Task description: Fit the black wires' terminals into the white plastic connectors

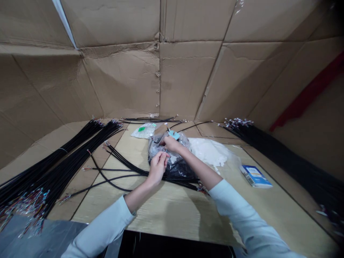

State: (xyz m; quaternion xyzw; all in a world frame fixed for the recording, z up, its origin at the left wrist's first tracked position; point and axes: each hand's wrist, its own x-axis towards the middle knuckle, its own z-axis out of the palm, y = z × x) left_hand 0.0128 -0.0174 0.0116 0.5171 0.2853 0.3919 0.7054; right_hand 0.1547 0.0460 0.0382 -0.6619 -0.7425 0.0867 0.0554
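My left hand is closed in a pinch over a clear plastic bag full of dark parts, near the middle of the cardboard-covered table; what it pinches is too small to name. My right hand reaches further back over the same bag, fingers closed on a thin black cable whose end rises by a small blue tag. A few loose black cables run from the bag toward the left.
Thick bundles of black cables with coloured wire ends lie along the left, and another bundle along the right. A white bag, a small bag of white parts and a blue-white box lie nearby. Cardboard walls surround the table.
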